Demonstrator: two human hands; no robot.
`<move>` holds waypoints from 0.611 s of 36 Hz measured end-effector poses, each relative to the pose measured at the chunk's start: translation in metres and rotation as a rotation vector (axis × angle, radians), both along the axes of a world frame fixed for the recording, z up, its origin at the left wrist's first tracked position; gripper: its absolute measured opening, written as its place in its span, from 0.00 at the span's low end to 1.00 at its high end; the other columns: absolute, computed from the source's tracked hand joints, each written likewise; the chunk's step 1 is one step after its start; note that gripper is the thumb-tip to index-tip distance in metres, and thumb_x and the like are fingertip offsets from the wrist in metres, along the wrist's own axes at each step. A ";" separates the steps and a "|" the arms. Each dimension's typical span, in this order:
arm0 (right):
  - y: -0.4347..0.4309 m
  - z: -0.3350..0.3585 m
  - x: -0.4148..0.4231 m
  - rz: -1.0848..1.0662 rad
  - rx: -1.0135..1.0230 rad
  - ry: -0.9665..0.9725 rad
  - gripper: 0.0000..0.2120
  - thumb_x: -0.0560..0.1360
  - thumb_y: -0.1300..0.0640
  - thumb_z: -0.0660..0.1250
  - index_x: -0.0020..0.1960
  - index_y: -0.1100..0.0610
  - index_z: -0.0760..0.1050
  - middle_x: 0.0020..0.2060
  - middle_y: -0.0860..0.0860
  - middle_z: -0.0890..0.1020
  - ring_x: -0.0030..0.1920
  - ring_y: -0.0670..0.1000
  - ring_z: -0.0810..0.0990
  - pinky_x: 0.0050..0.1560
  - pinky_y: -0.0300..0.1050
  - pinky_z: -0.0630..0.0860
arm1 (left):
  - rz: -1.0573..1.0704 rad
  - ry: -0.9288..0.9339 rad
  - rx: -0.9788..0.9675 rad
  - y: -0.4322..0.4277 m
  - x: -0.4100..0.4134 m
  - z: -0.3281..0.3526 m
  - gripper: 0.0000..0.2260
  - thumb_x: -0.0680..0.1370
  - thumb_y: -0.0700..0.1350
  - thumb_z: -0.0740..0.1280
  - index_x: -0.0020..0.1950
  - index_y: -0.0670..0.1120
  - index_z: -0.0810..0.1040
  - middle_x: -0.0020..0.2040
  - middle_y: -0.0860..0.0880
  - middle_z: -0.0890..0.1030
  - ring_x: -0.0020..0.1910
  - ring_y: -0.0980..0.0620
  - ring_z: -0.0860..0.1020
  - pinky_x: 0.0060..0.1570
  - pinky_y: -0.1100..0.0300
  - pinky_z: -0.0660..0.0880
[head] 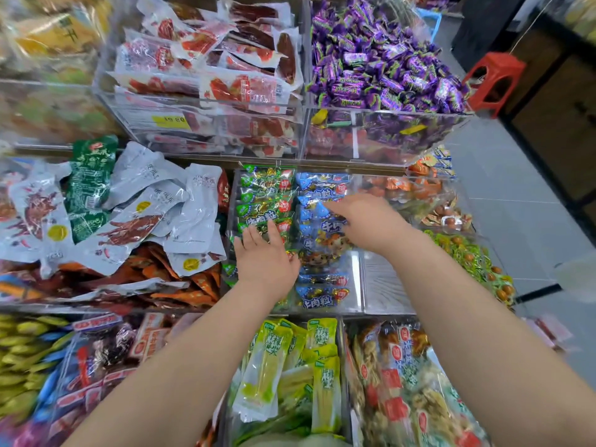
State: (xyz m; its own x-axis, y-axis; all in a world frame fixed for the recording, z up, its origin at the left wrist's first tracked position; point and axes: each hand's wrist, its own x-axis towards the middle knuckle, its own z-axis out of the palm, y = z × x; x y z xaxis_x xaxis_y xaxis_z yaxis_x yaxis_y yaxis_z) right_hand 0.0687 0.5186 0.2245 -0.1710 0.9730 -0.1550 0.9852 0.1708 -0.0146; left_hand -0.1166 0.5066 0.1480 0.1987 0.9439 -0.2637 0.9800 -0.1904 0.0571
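Both hands in a bin of snack packets

Left hand, fingers straight, lies over the green packets; right hand, fingers relaxed, reaches onto the blue packets alongside in the clear bin.

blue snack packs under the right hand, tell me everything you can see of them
The blue snack packs are small glossy plastic bags with white lettering, a red badge and gold-wrapped pieces inside. They lie in a column in a clear bin, beside green packs. The right hand rests on the middle ones.
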 end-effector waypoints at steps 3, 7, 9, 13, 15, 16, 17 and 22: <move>-0.001 0.003 0.005 -0.040 -0.008 0.048 0.29 0.76 0.64 0.60 0.74 0.47 0.60 0.62 0.57 0.74 0.63 0.58 0.71 0.56 0.51 0.72 | 0.016 -0.011 -0.011 0.001 0.001 -0.001 0.36 0.79 0.58 0.51 0.78 0.40 0.38 0.77 0.31 0.47 0.77 0.34 0.48 0.73 0.40 0.48; -0.007 -0.005 -0.005 -0.029 -0.140 0.111 0.28 0.76 0.64 0.59 0.74 0.50 0.61 0.66 0.57 0.72 0.63 0.58 0.72 0.60 0.52 0.72 | 0.007 -0.030 -0.001 0.001 0.000 -0.003 0.39 0.78 0.61 0.51 0.78 0.40 0.37 0.77 0.31 0.47 0.77 0.34 0.47 0.73 0.39 0.48; -0.006 -0.009 -0.011 -0.015 -0.139 0.123 0.27 0.76 0.64 0.59 0.74 0.51 0.62 0.63 0.57 0.73 0.61 0.58 0.73 0.58 0.54 0.73 | 0.011 -0.018 -0.012 0.002 0.000 -0.001 0.43 0.76 0.67 0.50 0.78 0.40 0.38 0.77 0.31 0.47 0.77 0.34 0.47 0.73 0.39 0.48; 0.002 -0.021 -0.027 0.069 -0.023 -0.033 0.27 0.74 0.66 0.59 0.72 0.51 0.64 0.51 0.56 0.75 0.53 0.58 0.74 0.47 0.49 0.74 | 0.044 -0.022 -0.009 0.004 0.004 0.000 0.40 0.78 0.66 0.48 0.78 0.39 0.41 0.76 0.31 0.50 0.76 0.33 0.49 0.73 0.38 0.49; 0.004 -0.032 -0.031 0.088 -0.019 -0.076 0.28 0.74 0.65 0.59 0.72 0.51 0.62 0.53 0.57 0.74 0.55 0.59 0.73 0.48 0.49 0.71 | 0.059 -0.028 -0.007 0.004 0.005 0.000 0.37 0.79 0.63 0.48 0.78 0.39 0.42 0.76 0.31 0.50 0.76 0.33 0.49 0.73 0.38 0.49; 0.003 -0.039 -0.032 0.073 -0.047 -0.068 0.30 0.75 0.65 0.60 0.74 0.51 0.59 0.57 0.57 0.72 0.59 0.60 0.71 0.53 0.51 0.70 | 0.064 -0.030 -0.007 0.004 0.006 0.000 0.36 0.80 0.61 0.49 0.78 0.39 0.43 0.76 0.30 0.51 0.76 0.33 0.49 0.73 0.38 0.49; 0.000 -0.046 -0.033 0.056 -0.062 -0.052 0.32 0.74 0.64 0.60 0.76 0.51 0.55 0.61 0.58 0.69 0.62 0.60 0.67 0.58 0.52 0.67 | 0.065 -0.030 -0.006 0.004 0.006 0.000 0.35 0.80 0.59 0.49 0.78 0.39 0.43 0.76 0.30 0.51 0.76 0.34 0.50 0.73 0.39 0.49; -0.026 -0.087 -0.032 0.044 0.083 0.073 0.39 0.74 0.56 0.62 0.77 0.60 0.45 0.73 0.61 0.54 0.74 0.61 0.48 0.73 0.56 0.38 | 0.027 -0.017 0.080 0.002 0.003 -0.005 0.31 0.80 0.55 0.49 0.79 0.41 0.45 0.77 0.34 0.51 0.77 0.37 0.49 0.74 0.41 0.48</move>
State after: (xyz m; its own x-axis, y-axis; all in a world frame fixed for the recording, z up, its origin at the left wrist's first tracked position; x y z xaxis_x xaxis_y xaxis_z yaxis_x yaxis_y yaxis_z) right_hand 0.0367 0.4926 0.1371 -0.2218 0.9733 -0.0596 0.9735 0.2176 -0.0700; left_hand -0.1132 0.5088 0.1427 0.1764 0.9670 -0.1839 0.9840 -0.1682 0.0596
